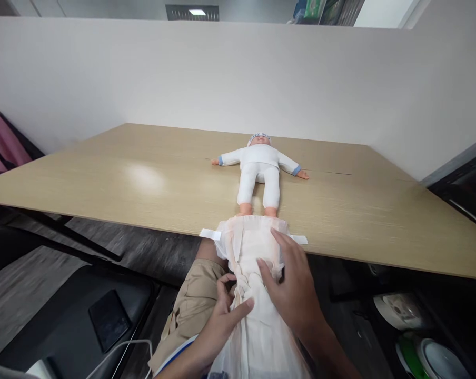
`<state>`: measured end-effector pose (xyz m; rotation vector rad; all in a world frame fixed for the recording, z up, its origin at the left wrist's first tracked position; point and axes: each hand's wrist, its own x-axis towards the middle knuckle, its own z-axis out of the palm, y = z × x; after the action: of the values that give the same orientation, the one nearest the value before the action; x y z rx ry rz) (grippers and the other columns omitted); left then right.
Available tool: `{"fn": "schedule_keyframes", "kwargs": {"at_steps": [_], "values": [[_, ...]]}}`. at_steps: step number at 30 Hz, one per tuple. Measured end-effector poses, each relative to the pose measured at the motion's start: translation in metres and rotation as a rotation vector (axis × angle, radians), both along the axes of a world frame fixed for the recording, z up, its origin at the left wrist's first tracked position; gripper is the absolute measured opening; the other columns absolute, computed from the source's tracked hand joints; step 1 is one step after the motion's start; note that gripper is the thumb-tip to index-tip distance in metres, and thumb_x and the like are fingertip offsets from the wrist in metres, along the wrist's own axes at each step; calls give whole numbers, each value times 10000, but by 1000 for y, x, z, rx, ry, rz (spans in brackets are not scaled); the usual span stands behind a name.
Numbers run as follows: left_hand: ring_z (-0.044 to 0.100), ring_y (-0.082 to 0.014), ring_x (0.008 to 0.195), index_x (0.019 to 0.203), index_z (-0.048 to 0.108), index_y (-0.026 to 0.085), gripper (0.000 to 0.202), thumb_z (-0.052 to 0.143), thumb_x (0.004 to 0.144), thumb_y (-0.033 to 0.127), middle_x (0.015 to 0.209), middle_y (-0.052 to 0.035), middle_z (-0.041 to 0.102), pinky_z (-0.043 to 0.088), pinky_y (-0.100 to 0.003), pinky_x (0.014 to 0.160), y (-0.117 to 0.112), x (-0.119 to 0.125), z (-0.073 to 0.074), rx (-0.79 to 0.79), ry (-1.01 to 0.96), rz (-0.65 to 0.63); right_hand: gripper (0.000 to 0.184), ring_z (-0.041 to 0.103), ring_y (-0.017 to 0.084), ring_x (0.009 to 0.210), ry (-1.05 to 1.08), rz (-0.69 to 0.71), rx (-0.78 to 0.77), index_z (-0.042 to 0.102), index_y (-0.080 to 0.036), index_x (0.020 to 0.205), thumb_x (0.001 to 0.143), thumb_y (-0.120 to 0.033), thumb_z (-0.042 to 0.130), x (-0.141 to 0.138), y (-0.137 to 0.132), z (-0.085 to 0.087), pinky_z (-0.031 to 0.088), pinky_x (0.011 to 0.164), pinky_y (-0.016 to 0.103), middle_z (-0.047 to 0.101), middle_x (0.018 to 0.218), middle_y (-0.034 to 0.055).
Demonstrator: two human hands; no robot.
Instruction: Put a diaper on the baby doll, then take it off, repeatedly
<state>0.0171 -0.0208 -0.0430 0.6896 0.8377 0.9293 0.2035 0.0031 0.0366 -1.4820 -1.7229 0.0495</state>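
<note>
A white diaper [257, 247] lies unfolded, its far end at the table's front edge and the rest hanging down over my lap. Two white tape tabs stick out at its far end, one on each side. My left hand [230, 308] has hold of the diaper's left edge near the narrow middle, thumb on top and fingers at the side. On the right side, my right hand [295, 279] touches the diaper with thumb and forefinger spread apart; its other fingers are partly hidden. Just beyond the diaper, a baby doll [260, 171] in white clothes lies on its back, feet toward me.
The wooden table [162, 195] reaches back to a white partition [182, 79]. At left a black chair seat [76, 316] bears a dark phone [109, 320] and a white cable. Bowl-like items [431, 352] sit low at right. A dark screen-like object [467, 184] stands at the right edge.
</note>
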Motion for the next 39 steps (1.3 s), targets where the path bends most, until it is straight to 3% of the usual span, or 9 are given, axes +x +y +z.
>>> {"fn": "schedule_keyframes", "kwargs": {"at_steps": [5, 11, 16, 20, 24, 28, 32, 34, 39], "values": [[695, -302, 1358, 1394, 299, 355, 788, 905, 917, 514, 1450, -104, 689, 493, -489, 1196, -5, -3, 12, 44, 19, -74, 704, 392, 341, 1695, -231, 129, -133, 375, -188, 1770, 1138, -418, 581, -11, 54, -12, 399, 1378, 601, 475, 1786, 163], [678, -238, 1274, 1491, 289, 319, 617, 715, 1082, 497, 1362, -94, 694, 480, -418, 1176, 22, -39, 24, 299, 412, -236, 682, 395, 348, 1696, -297, 71, -191, 462, -98, 1728, 1154, -459, 533, -10, 61, -28, 391, 1387, 588, 485, 1775, 205], [709, -256, 1109, 1278, 595, 263, 255, 578, 1153, 484, 1221, -79, 751, 547, -410, 1016, 69, -64, 68, 779, 788, -280, 650, 394, 346, 1699, -310, 52, -197, 502, -98, 1707, 1160, -449, 514, -11, 59, -25, 394, 1390, 586, 471, 1786, 197], [699, -239, 1018, 1191, 646, 241, 225, 542, 1172, 439, 1096, -58, 745, 552, -380, 937, 126, -65, 109, 1098, 907, -243, 641, 395, 347, 1700, -326, 54, -192, 504, -103, 1705, 1163, -445, 511, -10, 60, -27, 396, 1389, 588, 447, 1801, 192], [663, -284, 1294, 1349, 634, 210, 227, 516, 1160, 253, 1398, -128, 724, 525, -447, 1128, 201, -44, 130, 1534, 998, -274, 641, 377, 342, 1710, -318, 50, -186, 495, -134, 1716, 1161, -454, 520, -10, 60, -29, 401, 1383, 601, 456, 1797, 184], [491, -377, 1584, 1697, 437, 263, 824, 628, 943, -7, 1788, -164, 448, 474, -527, 1219, 264, -6, 130, 1860, 1332, -497, 649, 380, 341, 1709, -305, 42, -201, 487, -149, 1725, 1159, -464, 521, -11, 59, -29, 416, 1375, 593, 448, 1805, 171], [341, -388, 1702, 1783, 316, 340, 1189, 790, 753, -20, 1905, -91, 243, 377, -502, 1315, 290, 30, 129, 2150, 1363, -769, 661, 396, 359, 1699, -310, 23, -215, 470, -127, 1733, 1155, -444, 526, -12, 58, -30, 434, 1361, 607, 444, 1806, 176], [364, -366, 1690, 1739, 409, 343, 1085, 808, 780, 32, 1887, -53, 306, 364, -473, 1318, 296, 44, 130, 2221, 1294, -808, 668, 430, 368, 1678, -308, 13, -226, 472, -116, 1730, 1148, -435, 543, -13, 57, -30, 456, 1347, 608, 471, 1788, 184], [579, -333, 1456, 1480, 689, 283, 387, 560, 1116, 269, 1709, -39, 601, 442, -468, 1160, 305, 64, 122, 2243, 1089, -728, 659, 516, 368, 1617, -304, 22, -229, 482, -155, 1726, 1133, -426, 580, -12, 55, -27, 512, 1308, 588, 532, 1752, 162]]}}
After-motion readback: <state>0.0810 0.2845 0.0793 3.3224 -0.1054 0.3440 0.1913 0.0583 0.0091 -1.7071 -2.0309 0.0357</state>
